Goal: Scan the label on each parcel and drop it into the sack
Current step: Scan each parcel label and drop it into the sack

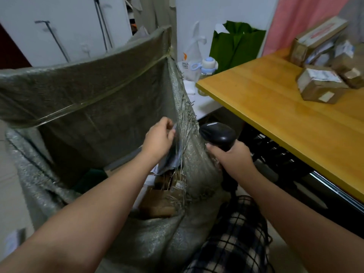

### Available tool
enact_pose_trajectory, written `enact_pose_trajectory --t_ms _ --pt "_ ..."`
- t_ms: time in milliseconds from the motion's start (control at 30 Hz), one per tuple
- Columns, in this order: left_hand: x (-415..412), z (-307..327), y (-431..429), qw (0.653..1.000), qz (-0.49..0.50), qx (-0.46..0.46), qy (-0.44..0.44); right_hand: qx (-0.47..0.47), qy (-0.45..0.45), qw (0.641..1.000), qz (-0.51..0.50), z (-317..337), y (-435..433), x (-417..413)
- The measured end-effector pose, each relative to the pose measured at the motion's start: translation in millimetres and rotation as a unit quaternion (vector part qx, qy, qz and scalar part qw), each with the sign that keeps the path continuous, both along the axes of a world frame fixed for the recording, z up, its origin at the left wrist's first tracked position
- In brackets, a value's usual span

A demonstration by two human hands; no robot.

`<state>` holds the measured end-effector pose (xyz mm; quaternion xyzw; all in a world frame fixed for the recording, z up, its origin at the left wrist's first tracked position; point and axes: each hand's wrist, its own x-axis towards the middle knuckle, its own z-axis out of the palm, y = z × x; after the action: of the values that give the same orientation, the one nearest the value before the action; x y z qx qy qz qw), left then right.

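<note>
Parcel work at the sack: the person's left hand (159,138) hangs over the open mouth of the sack (88,99), its fingers (171,128) curled and pinching the upper edge of a flat grey mailer (173,157). The right hand (232,158) is wrapped tight around the grip of a black scanner (218,134), just outside the sack's frayed right wall.

The mailer hangs close to upright, its long axis running top to bottom. The lower end points down into the sack, and one flat face lies against the frayed weave. It is blurred, so I cannot tell which face carries the label. The scanner's head points away from the person, toward the sack's wall rather than at the mailer.

To my eye the step is the drop. It would go best if the hand moved a little toward the middle of the mouth before letting go — those loose strands along the torn edge could snag a thin bag. Released straight down, it should slide in on end onto the brown boxes (161,201) already inside.

Off the sack's right side stands the yellow counter (275,107), with more cardboard parcels (319,83) heaped at its far right corner — well apart from both hands.
</note>
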<state>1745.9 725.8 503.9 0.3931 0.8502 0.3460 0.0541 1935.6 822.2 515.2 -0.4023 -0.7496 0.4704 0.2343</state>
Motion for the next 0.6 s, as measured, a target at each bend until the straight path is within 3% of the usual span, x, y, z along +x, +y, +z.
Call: enact_pose_trajectory --t_ms 267,400,500,600 --pt "71.8 58.0 88.1 0.987 -0.130 0.083 0.042 -0.039 0.063 0.992 -0.104 65.5 63.8 72.8" --pt "116.3 80.3 145.4 0.976 -0.193 0.080 0.064 -0.062 0.082 0.978 -0.180 94.2 104.8 118.2" --pt "144.8 96.6 189.5 0.960 -0.187 -0.015 0.208 -0.060 0.068 0.973 -0.212 108.4 134.7 151.6" --pt "163.0 109.4 231.3 0.905 -0.186 -0.131 0.359 -0.067 0.058 0.969 -0.230 114.9 164.9 175.9"
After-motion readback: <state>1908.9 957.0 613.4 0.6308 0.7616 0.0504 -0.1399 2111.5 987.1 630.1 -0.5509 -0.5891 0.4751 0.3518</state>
